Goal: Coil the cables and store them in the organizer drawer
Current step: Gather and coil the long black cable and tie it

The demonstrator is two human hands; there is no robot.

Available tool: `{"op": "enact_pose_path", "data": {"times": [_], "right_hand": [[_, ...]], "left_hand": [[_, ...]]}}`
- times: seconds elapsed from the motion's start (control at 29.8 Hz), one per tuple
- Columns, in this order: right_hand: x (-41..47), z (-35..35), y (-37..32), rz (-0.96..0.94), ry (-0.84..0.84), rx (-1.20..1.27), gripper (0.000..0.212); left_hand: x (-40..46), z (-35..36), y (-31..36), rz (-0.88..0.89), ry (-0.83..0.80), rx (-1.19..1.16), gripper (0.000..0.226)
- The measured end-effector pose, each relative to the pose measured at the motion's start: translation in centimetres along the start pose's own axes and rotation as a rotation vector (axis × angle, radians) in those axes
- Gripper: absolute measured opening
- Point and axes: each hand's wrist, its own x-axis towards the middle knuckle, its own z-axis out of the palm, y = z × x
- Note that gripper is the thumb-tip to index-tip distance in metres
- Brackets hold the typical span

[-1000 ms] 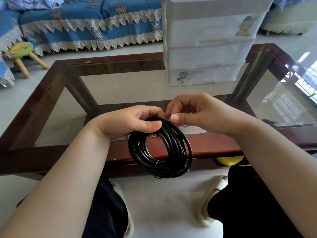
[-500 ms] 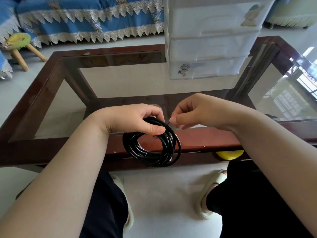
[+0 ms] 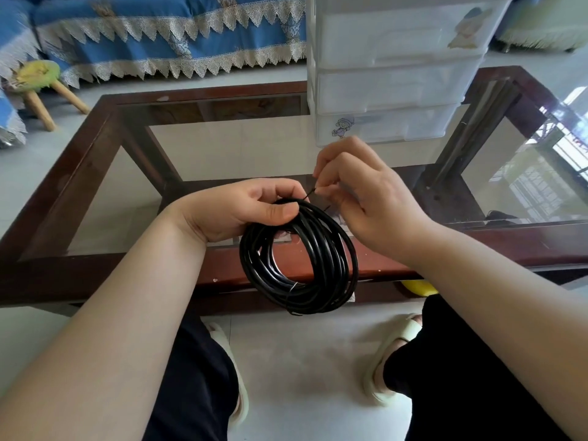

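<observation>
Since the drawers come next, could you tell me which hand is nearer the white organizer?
Right. The right hand sits just below the organizer; the left hand is lower and further left.

A black cable [image 3: 299, 256], wound into a multi-loop round coil, hangs upright at the table's near edge. At its 12 o'clock a thin black tie [image 3: 310, 196] sticks out. The white three-drawer organizer [image 3: 394, 87] stands at 1 o'clock, drawers closed.

Single head-worn view, forward and steeply downward, close above a glass-topped table's [image 3: 133, 275] near edge.
</observation>
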Motion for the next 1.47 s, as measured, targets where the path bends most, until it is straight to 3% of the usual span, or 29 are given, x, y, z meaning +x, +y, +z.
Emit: {"op": "enact_pose_path", "data": {"times": [0.07, 0.17, 0.27, 0.37, 0.54, 0.8, 0.94, 1.11, 1.31, 1.37, 1.47], "right_hand": [[-0.2, 0.3, 0.5, 0.061, -0.040, 0.068, 0.006], [-0.1, -0.2, 0.6, 0.404, -0.191, 0.286, 0.023], [0.1, -0.7, 1.0, 0.579, -0.498, 0.292, 0.053], [0.1, -0.5, 0.9, 0.606, -0.679, 0.488, 0.036], [0.2, -0.4, 0.4, 0.617, -0.597, 0.676, 0.029], [-0.4, 1.4, -0.9, 0.594, -0.102, 0.370, 0.027], [-0.7, 2.1, -1.3, 0.537, 0.017, 0.256, 0.028], [-0.6, 1.6, -0.4, 0.381, 0.030, 0.135, 0.022], [-0.7, 1.6, 0.1, 0.149, -0.032, -0.010, 0.029], [-0.9, 1.8, 0.1, 0.140, -0.059, -0.020, 0.029], [-0.9, 1.7, 0.0, 0.272, -0.172, 0.051, 0.017]], "left_hand": [[-0.2, -0.2, -0.1, -0.003, 0.042, 0.041, 0.037], [-0.4, -0.1, -0.1, -0.023, 0.059, 0.200, 0.033], [-0.6, 0.1, 0.1, -0.026, 0.060, 0.198, 0.031], [-0.7, 0.1, 0.0, -0.027, 0.066, 0.196, 0.033], [-0.7, 0.0, -0.1, 0.023, 0.078, 0.121, 0.047], [-0.4, -0.3, -0.2, 0.074, 0.067, -0.020, 0.046], [-0.5, -0.4, -0.3, 0.084, 0.052, -0.027, 0.048], [-0.1, -0.2, -0.7, 0.044, 0.078, -0.023, 0.055], [0.2, 0.1, -1.3, 0.001, 0.053, -0.062, 0.068], [0.1, 0.3, -1.4, -0.011, 0.038, -0.055, 0.071], [0.0, 0.5, -1.3, -0.004, 0.039, -0.008, 0.083]]}}
